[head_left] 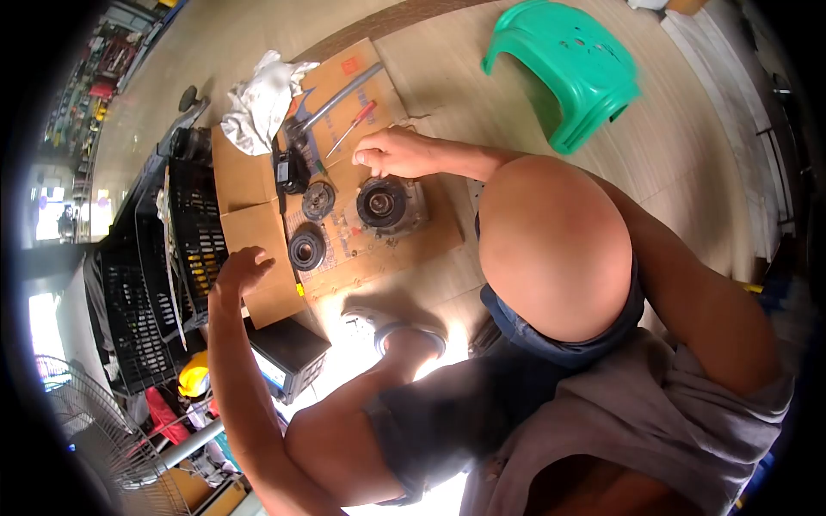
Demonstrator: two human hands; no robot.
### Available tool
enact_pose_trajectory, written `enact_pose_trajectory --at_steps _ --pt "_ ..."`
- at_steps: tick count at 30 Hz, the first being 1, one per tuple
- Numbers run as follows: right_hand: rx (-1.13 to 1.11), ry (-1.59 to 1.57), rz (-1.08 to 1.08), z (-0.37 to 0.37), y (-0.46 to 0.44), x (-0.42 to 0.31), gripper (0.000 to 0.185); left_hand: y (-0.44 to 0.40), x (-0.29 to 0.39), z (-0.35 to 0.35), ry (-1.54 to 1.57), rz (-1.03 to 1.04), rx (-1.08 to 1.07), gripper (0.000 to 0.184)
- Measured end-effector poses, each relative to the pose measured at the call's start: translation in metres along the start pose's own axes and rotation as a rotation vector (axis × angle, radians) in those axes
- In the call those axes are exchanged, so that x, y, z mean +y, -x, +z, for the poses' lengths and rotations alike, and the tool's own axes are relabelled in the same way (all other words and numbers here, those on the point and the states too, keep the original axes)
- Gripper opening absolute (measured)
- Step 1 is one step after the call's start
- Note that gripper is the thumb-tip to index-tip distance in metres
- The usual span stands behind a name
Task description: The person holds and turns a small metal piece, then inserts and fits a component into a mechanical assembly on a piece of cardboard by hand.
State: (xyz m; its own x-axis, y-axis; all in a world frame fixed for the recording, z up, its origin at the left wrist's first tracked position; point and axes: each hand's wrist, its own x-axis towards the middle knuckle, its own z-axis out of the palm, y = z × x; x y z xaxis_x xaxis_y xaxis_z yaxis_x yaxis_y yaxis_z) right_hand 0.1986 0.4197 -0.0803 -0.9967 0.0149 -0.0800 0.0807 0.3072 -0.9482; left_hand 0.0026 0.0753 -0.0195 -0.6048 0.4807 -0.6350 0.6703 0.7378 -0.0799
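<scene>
Floorboards [439,82] carry the cardboard [243,176]; the round-bored housing [381,204] sits near its right edge. Right hand [394,152] curls beside it, grip indeterminable; left hand [244,270] hangs empty, loosely spread. A careless knock could roll the screwdriver [354,125].

Glare whites out the lower-centre floor [331,371] (detail is lost), soft shadow lies under the stool [572,64], and fisheye distortion bends the black-rimmed edges.

One head-worn wide-angle view looks steeply down, close over the wearer's knee [555,245] at centre right, toward cardboard [245,185] at upper centre, frame corners black
</scene>
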Motion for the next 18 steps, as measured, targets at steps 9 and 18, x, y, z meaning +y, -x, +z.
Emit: enact_pose_trajectory --at_steps 9,18 --pt "-0.031 -0.41 0.163 -0.003 0.003 0.003 0.053 -0.001 0.017 -0.011 0.018 -0.011 0.002 0.052" --pt "0.026 0.263 -0.122 0.001 -0.006 0.004 0.045 -0.005 0.015 -0.008 0.012 0.003 0.005 0.051"
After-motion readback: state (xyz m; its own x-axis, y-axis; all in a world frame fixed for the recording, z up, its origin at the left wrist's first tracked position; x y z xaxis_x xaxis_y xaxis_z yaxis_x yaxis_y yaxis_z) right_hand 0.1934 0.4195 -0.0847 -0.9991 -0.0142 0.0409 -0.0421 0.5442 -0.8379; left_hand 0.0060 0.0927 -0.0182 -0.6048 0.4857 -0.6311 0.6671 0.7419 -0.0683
